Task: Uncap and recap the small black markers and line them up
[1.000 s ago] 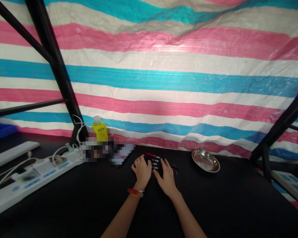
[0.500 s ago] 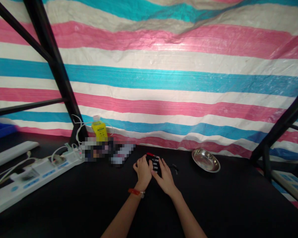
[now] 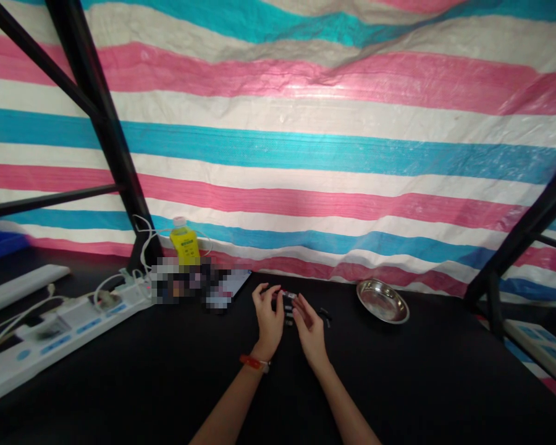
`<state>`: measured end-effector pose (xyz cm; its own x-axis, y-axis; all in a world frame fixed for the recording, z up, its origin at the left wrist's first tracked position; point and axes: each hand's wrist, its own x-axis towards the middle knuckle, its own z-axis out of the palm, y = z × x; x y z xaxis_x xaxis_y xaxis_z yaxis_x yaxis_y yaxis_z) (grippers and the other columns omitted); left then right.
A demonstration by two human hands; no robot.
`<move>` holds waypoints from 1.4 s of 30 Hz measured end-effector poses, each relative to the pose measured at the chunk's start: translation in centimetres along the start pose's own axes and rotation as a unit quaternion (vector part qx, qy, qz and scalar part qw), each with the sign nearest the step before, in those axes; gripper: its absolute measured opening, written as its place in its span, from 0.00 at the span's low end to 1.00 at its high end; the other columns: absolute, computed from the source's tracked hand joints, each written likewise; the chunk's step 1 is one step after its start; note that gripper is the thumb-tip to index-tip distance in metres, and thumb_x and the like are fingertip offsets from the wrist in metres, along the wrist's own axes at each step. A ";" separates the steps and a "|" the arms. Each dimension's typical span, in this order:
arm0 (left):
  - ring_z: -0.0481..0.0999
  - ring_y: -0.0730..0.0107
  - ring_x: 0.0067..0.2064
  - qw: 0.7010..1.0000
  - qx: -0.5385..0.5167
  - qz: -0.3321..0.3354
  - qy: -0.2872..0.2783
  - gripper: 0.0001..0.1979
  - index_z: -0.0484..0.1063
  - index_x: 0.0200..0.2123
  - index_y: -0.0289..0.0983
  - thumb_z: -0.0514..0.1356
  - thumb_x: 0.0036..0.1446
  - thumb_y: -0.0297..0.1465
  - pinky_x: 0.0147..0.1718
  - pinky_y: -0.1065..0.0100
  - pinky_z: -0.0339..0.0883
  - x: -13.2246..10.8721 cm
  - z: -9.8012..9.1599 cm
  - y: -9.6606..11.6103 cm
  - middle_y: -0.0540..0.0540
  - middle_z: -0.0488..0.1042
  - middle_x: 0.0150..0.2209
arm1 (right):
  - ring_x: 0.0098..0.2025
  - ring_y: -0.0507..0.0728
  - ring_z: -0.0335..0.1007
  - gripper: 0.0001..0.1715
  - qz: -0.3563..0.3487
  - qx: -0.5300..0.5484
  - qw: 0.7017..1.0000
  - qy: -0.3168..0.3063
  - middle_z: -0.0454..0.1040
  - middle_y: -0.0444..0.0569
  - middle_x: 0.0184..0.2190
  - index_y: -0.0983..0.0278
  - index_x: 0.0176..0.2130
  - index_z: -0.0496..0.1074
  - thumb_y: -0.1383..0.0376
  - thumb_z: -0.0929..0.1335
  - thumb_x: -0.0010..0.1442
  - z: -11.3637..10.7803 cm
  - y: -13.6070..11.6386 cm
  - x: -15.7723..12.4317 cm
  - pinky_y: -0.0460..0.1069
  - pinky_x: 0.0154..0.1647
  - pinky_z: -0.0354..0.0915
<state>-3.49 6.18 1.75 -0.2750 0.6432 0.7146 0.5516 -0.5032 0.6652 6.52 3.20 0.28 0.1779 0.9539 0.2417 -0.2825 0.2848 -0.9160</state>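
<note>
Between my two hands, a small red-and-black stick (image 3: pixel 287 295) with a pale label lies crosswise; its exact kind is too small to make out. The curled fingers of my left hand (image 3: pixel 269 315) close on its left end. The fingertips of my right hand (image 3: pixel 311 330) meet at its right end, partly hiding it. Just below, several small dark pieces (image 3: pixel 288 308) with pale labels sit in a row on the black table, framed by both hands. Thin black bits (image 3: pixel 325 314) lie right of my right hand.
A round metal dish (image 3: pixel 382 301) stands to the right. On the left are a white power strip (image 3: pixel 69 340) with plugs and cables, and a yellow bottle (image 3: pixel 185 245). A pale flat item (image 3: pixel 236 283) lies behind my left hand. Striped sheeting (image 3: pixel 306 185) hangs behind.
My hands have risen from lying flatter around the row. Their fingers are now more curled, with the fingertips at the red-and-black stick, which sits slightly further right and lower in view.
</note>
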 end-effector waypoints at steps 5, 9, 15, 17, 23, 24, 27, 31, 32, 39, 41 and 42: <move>0.71 0.73 0.36 0.998 -0.031 0.053 -0.012 0.07 0.68 0.38 0.36 0.53 0.58 0.29 0.39 0.64 0.71 -0.2 -0.1 0.8 0.43 0.59 0.44 | 0.44 0.61 0.73 0.25 0.090 0.153 0.982 0.062 0.77 0.55 0.40 0.67 0.40 0.75 0.58 0.75 0.42 -0.6 -0.7 1.0 0.57 0.51 0.65; 0.71 0.72 0.39 0.994 -0.048 0.090 -0.034 0.07 0.68 0.39 0.37 0.53 0.58 0.27 0.41 0.64 0.71 -0.6 0.1 1.1 0.43 0.60 0.45 | 0.37 0.57 0.76 0.23 0.145 0.217 0.963 0.068 0.78 0.54 0.34 0.69 0.35 0.76 0.60 0.77 0.38 -1.4 -1.1 1.6 0.49 0.43 0.70; 0.69 0.68 0.45 0.988 -0.057 0.125 -0.074 0.11 0.69 0.42 0.38 0.51 0.59 0.25 0.45 0.61 0.68 -1.1 0.2 1.2 0.41 0.59 0.49 | 0.33 0.55 0.76 0.18 0.180 0.235 0.954 0.055 0.79 0.52 0.32 0.69 0.30 0.77 0.64 0.77 0.36 -2.0 -0.4 1.8 0.44 0.36 0.71; 0.69 0.67 0.45 0.988 -0.051 0.119 -0.079 0.11 0.69 0.42 0.38 0.51 0.58 0.25 0.46 0.61 0.68 -1.0 0.1 1.2 0.41 0.59 0.51 | 0.34 0.55 0.76 0.16 0.181 0.233 0.954 0.052 0.79 0.52 0.32 0.69 0.30 0.77 0.64 0.77 0.38 -2.1 -0.1 1.9 0.45 0.37 0.72; 0.66 0.64 0.52 0.982 -0.016 0.123 -0.141 0.17 0.68 0.47 0.38 0.48 0.58 0.22 0.48 0.60 0.66 -0.9 -0.1 0.9 0.39 0.53 0.59 | 0.36 0.56 0.76 0.16 0.168 0.221 0.959 0.047 0.78 0.53 0.34 0.69 0.32 0.77 0.65 0.76 0.40 -2.6 0.2 2.2 0.47 0.43 0.71; 0.64 0.62 0.54 0.981 -0.001 0.130 -0.147 0.17 0.68 0.47 0.38 0.49 0.57 0.22 0.49 0.59 0.65 -0.9 -0.1 0.9 0.39 0.52 0.60 | 0.36 0.57 0.76 0.16 0.167 0.219 0.960 0.050 0.78 0.52 0.33 0.69 0.31 0.77 0.65 0.76 0.39 -2.7 0.1 2.2 0.47 0.43 0.71; 0.59 0.55 0.57 0.976 0.065 0.149 -0.144 0.17 0.69 0.46 0.39 0.54 0.53 0.23 0.52 0.51 0.61 -0.8 0.0 1.0 0.40 0.53 0.60 | 0.37 0.58 0.76 0.17 0.163 0.208 0.963 0.059 0.78 0.52 0.33 0.69 0.31 0.77 0.64 0.77 0.39 -2.9 0.0 2.3 0.49 0.46 0.71; 0.58 0.54 0.57 0.972 0.112 0.143 -0.151 0.16 0.69 0.45 0.41 0.56 0.52 0.24 0.52 0.49 0.58 -0.7 0.2 0.8 0.40 0.58 0.58 | 0.39 0.60 0.75 0.17 0.148 0.180 0.971 0.062 0.78 0.52 0.34 0.68 0.31 0.77 0.61 0.76 0.39 -3.0 0.1 2.2 0.53 0.49 0.69; 0.59 0.54 0.57 0.972 0.114 0.135 -0.154 0.15 0.70 0.45 0.41 0.56 0.52 0.24 0.52 0.49 0.59 -0.7 0.2 0.7 0.41 0.59 0.57 | 0.39 0.61 0.75 0.18 0.145 0.172 0.972 0.063 0.78 0.52 0.34 0.68 0.31 0.77 0.60 0.77 0.39 -3.0 0.1 2.2 0.54 0.49 0.69; 0.63 0.59 0.54 0.974 0.116 0.110 -0.158 0.13 0.71 0.41 0.42 0.54 0.55 0.24 0.49 0.54 0.60 -0.6 0.2 0.2 0.42 0.65 0.52 | 0.38 0.61 0.75 0.18 0.158 0.165 0.972 0.051 0.78 0.52 0.34 0.67 0.30 0.77 0.60 0.77 0.38 -3.0 0.0 2.3 0.55 0.49 0.69; 0.65 0.59 0.53 0.975 0.127 0.099 -0.155 0.13 0.71 0.41 0.42 0.53 0.55 0.24 0.48 0.54 0.59 -0.6 0.2 0.3 0.42 0.67 0.51 | 0.38 0.60 0.75 0.18 0.164 0.172 0.970 0.050 0.78 0.52 0.33 0.67 0.30 0.77 0.60 0.77 0.38 -3.0 -0.2 2.3 0.54 0.49 0.68; 0.65 0.59 0.53 0.975 0.130 0.093 -0.152 0.13 0.71 0.41 0.42 0.53 0.55 0.24 0.48 0.53 0.58 -0.5 0.2 0.4 0.42 0.67 0.51 | 0.38 0.60 0.75 0.18 0.167 0.175 0.969 0.049 0.78 0.52 0.33 0.68 0.30 0.77 0.61 0.77 0.38 -3.0 -0.3 2.3 0.54 0.50 0.68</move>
<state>-3.00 5.73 1.59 0.0736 0.7162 0.6940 0.7622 -0.4892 0.4240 9.79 5.01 0.13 0.1048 0.9898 -0.0961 -0.6387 -0.0070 -0.7694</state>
